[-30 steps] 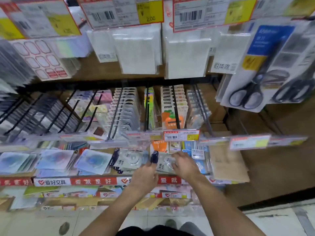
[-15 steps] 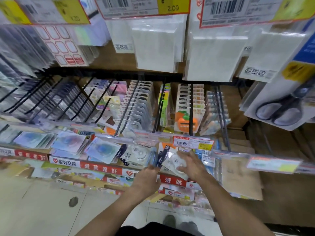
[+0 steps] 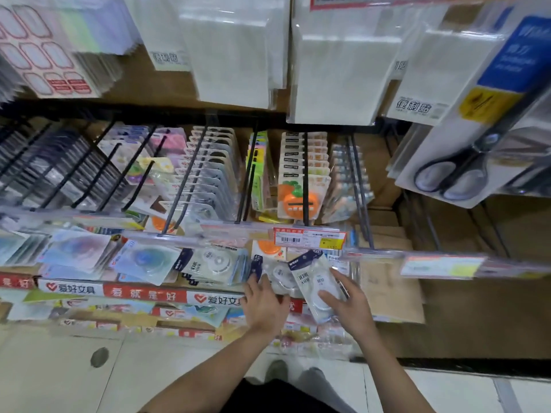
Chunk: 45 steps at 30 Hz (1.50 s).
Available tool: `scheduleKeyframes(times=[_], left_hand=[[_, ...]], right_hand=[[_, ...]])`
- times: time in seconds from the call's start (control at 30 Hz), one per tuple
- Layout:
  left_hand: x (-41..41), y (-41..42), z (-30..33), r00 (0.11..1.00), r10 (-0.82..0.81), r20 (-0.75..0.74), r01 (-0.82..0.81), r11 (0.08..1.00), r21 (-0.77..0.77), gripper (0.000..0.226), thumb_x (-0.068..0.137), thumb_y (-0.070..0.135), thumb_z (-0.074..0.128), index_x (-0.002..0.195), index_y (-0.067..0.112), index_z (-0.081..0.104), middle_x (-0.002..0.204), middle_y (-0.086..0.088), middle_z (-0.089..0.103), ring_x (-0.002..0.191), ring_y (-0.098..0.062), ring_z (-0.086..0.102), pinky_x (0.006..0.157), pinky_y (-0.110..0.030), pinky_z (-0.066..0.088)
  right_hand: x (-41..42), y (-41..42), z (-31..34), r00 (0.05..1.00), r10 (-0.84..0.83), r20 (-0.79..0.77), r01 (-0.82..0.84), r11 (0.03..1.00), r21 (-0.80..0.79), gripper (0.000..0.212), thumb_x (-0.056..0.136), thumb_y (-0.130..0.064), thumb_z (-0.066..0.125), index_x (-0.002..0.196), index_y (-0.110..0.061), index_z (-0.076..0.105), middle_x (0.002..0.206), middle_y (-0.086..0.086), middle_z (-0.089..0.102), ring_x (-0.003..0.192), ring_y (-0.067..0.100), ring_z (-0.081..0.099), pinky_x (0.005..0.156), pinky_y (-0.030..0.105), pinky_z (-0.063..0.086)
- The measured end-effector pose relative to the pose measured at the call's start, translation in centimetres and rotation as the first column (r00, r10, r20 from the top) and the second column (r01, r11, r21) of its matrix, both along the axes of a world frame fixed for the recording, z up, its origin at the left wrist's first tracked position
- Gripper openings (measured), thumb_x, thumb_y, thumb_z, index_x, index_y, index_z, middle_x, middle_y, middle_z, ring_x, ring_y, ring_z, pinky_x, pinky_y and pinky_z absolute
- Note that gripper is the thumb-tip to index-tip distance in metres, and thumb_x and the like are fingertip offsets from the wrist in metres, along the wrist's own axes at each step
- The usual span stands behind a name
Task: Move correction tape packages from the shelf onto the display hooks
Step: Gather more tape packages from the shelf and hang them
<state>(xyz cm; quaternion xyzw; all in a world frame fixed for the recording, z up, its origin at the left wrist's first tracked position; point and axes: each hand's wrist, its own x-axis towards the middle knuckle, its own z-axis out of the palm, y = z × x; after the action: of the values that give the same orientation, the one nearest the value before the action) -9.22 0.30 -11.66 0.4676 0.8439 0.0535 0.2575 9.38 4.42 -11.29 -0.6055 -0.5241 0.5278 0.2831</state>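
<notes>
At six o'clock, right hand [image 3: 347, 304] gripped one package [image 3: 316, 283] off the shelf [image 3: 143, 293]; left hand [image 3: 264, 305], fingers loosely spread, touched another; hooks [image 3: 250, 171] at twelve awaited, hanging not begun.

hooks [image 3: 190, 174] above shelf [image 3: 143, 293] | scissors [image 3: 456, 171] right | packages [image 3: 214, 263] on shelf

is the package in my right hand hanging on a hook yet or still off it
Off the hook. The right hand holds the correction tape package tilted in front of the shelf, below the display hooks.
</notes>
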Motion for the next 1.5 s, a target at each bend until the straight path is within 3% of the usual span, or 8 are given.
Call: scheduleKeyframes(times=[0.57,0.7,0.8,0.93,1.1,1.23,1.4,1.5], left_hand=[[5.8,4.6,-2.4,0.868,0.48,0.128,-0.481,0.876,-0.02,0.109,0.08,0.07,0.062,0.156,0.008,0.013,0.167,-0.013,-0.001,0.154,-0.03,-0.002,0.121,-0.051,0.013],[6.1,5.0,-2.2,0.833,0.535,0.145,-0.542,0.841,0.011,0.105,0.076,0.063,0.07,0.154,0.01,0.023,0.166,-0.014,-0.004,0.153,-0.032,-0.005,0.121,-0.051,0.013],[6.2,5.1,-2.2,0.812,0.553,0.187,-0.569,0.821,0.045,0.101,0.076,0.052,0.073,0.154,0.009,0.025,0.166,-0.016,-0.007,0.153,-0.033,-0.005,0.122,-0.051,0.011],[7.1,5.1,-2.0,0.803,0.541,0.25,-0.583,0.801,0.138,0.1,0.075,0.047,0.076,0.153,0.011,0.026,0.164,-0.024,-0.006,0.152,-0.041,0.002,0.121,-0.055,0.009],[7.8,4.1,-2.0,0.81,0.455,0.371,-0.563,0.78,0.272,0.103,0.068,0.04,0.078,0.154,0.02,0.024,0.153,-0.026,0.027,0.137,-0.049,0.033,0.111,-0.056,0.034],[7.8,2.4,-0.8,0.706,0.356,0.613,-0.612,0.742,0.274,0.106,0.06,0.027,0.088,0.151,0.018,0.035,0.134,-0.015,0.038,0.117,-0.03,0.048,0.1,-0.041,0.044],[6.5,-0.4,-0.1,0.486,0.323,0.812,-0.699,0.701,0.139,0.097,0.063,0.0,0.091,0.145,0.013,0.041,0.131,-0.001,0.054,0.124,-0.021,0.054,0.099,-0.031,0.048],[5.8,-2.3,0.3,0.41,0.325,0.852,-0.686,0.726,0.053,0.093,0.062,-0.006,0.09,0.141,0.014,0.045,0.121,0.009,0.056,0.119,-0.019,0.058,0.093,-0.042,0.057]], right_hand=[[4.1,0.2,2.2,0.999,-0.046,-0.001,0.046,0.998,0.039,0.053,0.083,-0.015,0.08,0.128,-0.034,0.059,0.131,-0.002,0.062,0.12,0.016,0.059,0.103,0.04,0.05],[4.9,0.7,2.7,1.0,0.011,0.022,-0.011,0.999,0.032,0.053,0.083,-0.009,0.079,0.129,-0.025,0.059,0.116,-0.016,0.063,0.103,-0.014,0.059,0.094,0.017,0.049],[5.7,1.0,2.7,0.997,0.048,0.06,-0.05,0.998,0.038,0.055,0.083,-0.006,0.079,0.133,-0.015,0.06,0.118,-0.011,0.064,0.107,0.001,0.061,0.091,0.009,0.045],[6.5,1.4,2.8,0.998,0.057,0.037,-0.06,0.995,0.086,0.048,0.08,-0.006,0.081,0.121,-0.022,0.062,0.118,-0.005,0.066,0.114,0.017,0.061,0.105,0.039,0.047],[7.1,1.6,3.1,0.997,0.074,-0.011,-0.073,0.996,0.06,0.046,0.082,-0.009,0.08,0.12,-0.024,0.061,0.113,-0.02,0.064,0.103,-0.008,0.061,0.098,0.027,0.048],[7.2,1.4,2.6,0.996,0.083,-0.043,-0.082,0.996,0.033,0.044,0.084,-0.004,0.077,0.12,-0.02,0.06,0.112,-0.009,0.065,0.089,-0.024,0.058,0.079,0.003,0.046],[6.6,0.5,1.8,0.988,0.11,-0.112,-0.116,0.992,-0.051,0.048,0.084,-0.009,0.078,0.124,-0.029,0.06,0.122,-0.002,0.068,0.11,0.015,0.066,0.096,0.046,0.056],[5.7,-0.2,1.5,0.984,0.135,-0.12,-0.141,0.989,-0.043,0.055,0.085,-0.01,0.077,0.136,-0.019,0.058,0.137,0.001,0.061,0.123,0.018,0.06,0.102,0.036,0.052]])
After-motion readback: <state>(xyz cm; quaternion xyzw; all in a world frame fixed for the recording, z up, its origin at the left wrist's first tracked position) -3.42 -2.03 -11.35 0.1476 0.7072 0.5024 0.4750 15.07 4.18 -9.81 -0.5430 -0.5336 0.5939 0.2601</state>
